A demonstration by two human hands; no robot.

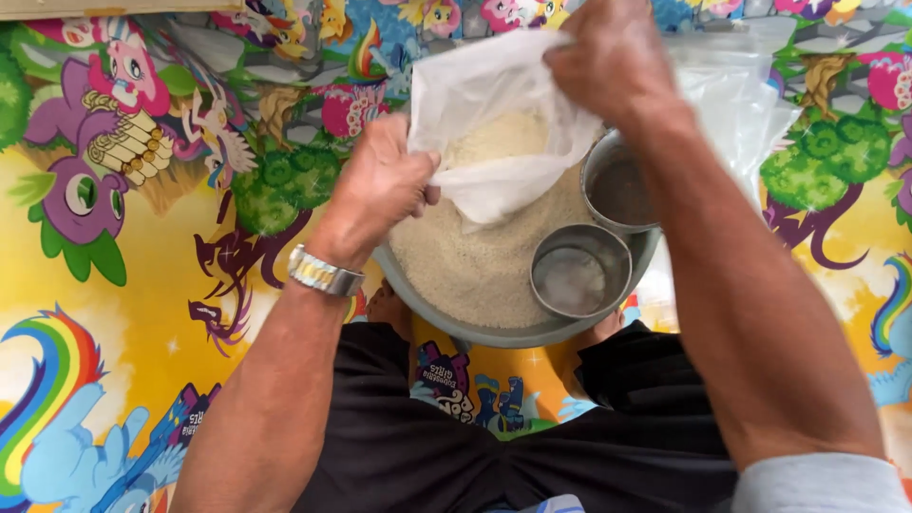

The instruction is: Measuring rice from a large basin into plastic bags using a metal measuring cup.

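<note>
Two hands, left hand point(385, 185) and right hand point(608, 57), grip a translucent plastic bag point(494, 133) of rice at upper centre over the grey basin point(494, 334); holding its mouth wide and level should prevent spills.

Beneath me, the floor was covered by a glossy mat point(142, 285) printed with cartoon ponies, rainbows, green bushes and a purple dragon on a yellow ground. Even light fell across it. A pale board edge point(104, 8) ran along the upper left.
</note>
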